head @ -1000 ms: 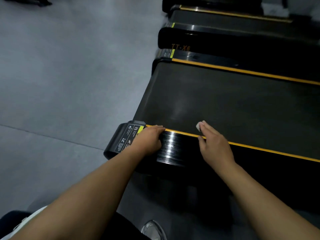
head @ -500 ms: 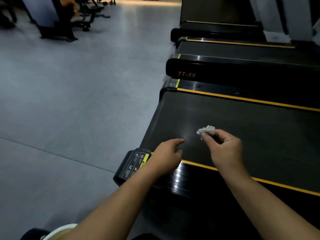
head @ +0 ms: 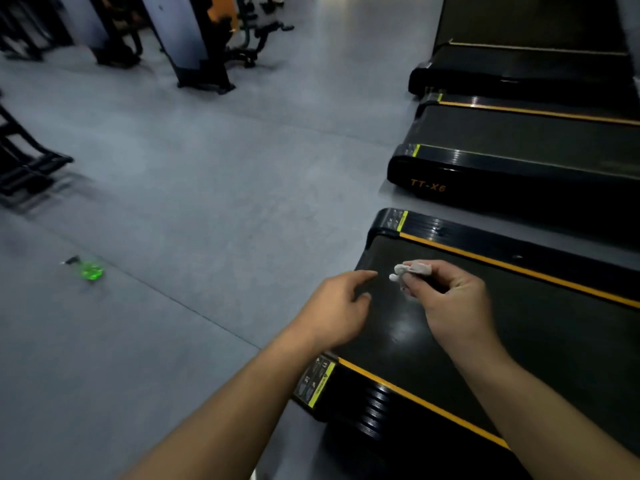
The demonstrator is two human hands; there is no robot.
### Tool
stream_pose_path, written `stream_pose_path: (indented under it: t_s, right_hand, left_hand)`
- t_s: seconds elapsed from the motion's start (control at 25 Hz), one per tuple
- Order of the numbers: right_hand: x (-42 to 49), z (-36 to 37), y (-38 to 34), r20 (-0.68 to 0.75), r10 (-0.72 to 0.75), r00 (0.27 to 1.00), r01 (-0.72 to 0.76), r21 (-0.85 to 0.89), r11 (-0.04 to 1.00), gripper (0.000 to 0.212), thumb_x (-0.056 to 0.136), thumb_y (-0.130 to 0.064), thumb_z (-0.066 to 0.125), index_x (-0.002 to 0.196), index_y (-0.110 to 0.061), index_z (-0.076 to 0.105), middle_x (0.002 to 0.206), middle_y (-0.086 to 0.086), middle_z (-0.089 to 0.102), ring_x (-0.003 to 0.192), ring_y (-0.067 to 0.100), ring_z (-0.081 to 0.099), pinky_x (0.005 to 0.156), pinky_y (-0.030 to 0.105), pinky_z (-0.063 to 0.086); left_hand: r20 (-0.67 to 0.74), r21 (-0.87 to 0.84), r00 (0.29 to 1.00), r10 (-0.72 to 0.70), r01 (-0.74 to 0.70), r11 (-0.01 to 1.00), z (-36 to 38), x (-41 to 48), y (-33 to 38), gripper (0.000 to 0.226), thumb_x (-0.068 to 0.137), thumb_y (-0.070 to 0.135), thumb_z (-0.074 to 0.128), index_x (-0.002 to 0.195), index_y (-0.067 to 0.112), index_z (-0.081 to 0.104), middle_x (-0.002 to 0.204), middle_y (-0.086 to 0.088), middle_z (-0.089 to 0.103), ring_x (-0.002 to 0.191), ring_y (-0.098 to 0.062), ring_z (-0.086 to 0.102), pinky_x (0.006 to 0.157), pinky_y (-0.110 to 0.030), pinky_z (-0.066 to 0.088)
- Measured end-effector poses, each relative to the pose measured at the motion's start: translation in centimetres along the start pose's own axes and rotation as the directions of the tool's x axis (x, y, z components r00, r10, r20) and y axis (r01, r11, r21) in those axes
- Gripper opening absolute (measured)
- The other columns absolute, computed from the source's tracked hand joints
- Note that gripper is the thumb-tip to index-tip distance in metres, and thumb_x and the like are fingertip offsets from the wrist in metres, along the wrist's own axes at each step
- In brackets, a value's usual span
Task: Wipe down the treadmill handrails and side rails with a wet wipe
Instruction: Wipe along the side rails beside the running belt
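Right hand (head: pixel 450 303): pinching a crumpled white wet wipe (head: pixel 412 270) between the thumb and curled fingers. The wipe pokes out past the fingertips, toward the left hand.
Left hand (head: pixel 339 310): holds nothing. Fingers are loosely curled and the index is stretched toward the wipe, tip just beside it but apart.

Both hands sit over the rear end of the nearest treadmill belt (head: pixel 536 334). The wipe is above the belt near its rear edge, between the two side rails and closer to the far one. It is on neither rail. Cannot tell if it touches the belt.

Near side rail (head: pixel 377 410): black, ribbed and glossy, with an orange stripe along its inner edge. The left forearm passes over its rear corner, just beside a warning label (head: pixel 313 381) with a yellow-green band.
Far side rail (head: pixel 485 237): same build, same orange stripe, with a label at its rear corner too.

Second treadmill (head: pixel 485 192) sits parallel beyond the far rail, with "TT-X6" in orange on its side panel. Third treadmill (head: pixel 519 67) is behind that one.

Grey floor (head: pixel 207 185) lies left of the decks. A green translucent bottle (head: pixel 90 271) is on it, well left of the hands; it is blurred, so no detail. Dark gym machines (head: pixel 207 46) stand at the top left.
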State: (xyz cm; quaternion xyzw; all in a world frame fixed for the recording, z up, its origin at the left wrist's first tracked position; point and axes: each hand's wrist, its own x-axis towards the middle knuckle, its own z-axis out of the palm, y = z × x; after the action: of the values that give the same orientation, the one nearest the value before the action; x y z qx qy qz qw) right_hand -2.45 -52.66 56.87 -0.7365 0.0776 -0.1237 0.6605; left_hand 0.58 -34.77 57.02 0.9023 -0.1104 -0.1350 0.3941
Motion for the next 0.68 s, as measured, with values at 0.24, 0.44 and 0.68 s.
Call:
stream_pose_path:
  t_s: [0.24, 0.44, 0.68]
  right_hand:
    - [1.9, 0.3, -17.4, 0.145, -0.014, 0.989, 0.016, -0.016, 1.000, 0.019, 0.089, -0.006, 0.077, 0.092, -0.024, 0.078, 0.088, -0.008, 0.078, 0.087, 0.008, 0.074, 0.077, 0.015, 0.056]
    - [5.4, 3.4, -24.3, 0.224, -0.015, 0.974, 0.039, -0.104, 0.994, 0.016, 0.090, -0.009, 0.076, 0.094, -0.024, 0.078, 0.083, -0.011, 0.077, 0.082, 0.001, 0.072, 0.073, 0.010, 0.052]
    - [16.5, 14.5, -24.4, 0.147, -0.021, 0.989, 0.041, -0.133, 0.990, 0.010, 0.089, -0.010, 0.079, 0.091, -0.019, 0.079, 0.082, -0.006, 0.078, 0.079, 0.007, 0.074, 0.081, 0.027, 0.061]
  left_hand:
    - [-0.036, 0.028, 0.998, -0.048, 0.049, 0.998, -13.7, -3.8, 11.5, 0.045, 0.104, 0.015, 0.050, 0.149, 0.021, 0.054, 0.152, 0.003, 0.054, 0.134, -0.010, 0.051, 0.089, 0.001, 0.028]
    - [-0.095, 0.016, 0.994, -0.057, 0.059, 0.998, -21.1, -3.0, 13.4, 0.046, 0.106, 0.019, 0.050, 0.152, 0.024, 0.049, 0.156, 0.004, 0.049, 0.139, -0.013, 0.048, 0.099, -0.011, 0.029]
    - [-0.112, 0.035, 0.994, -0.005, 0.009, 0.999, -30.4, 7.4, 7.6, 0.046, 0.105, 0.019, 0.052, 0.150, 0.027, 0.051, 0.155, 0.007, 0.050, 0.140, -0.009, 0.045, 0.104, -0.012, 0.028]
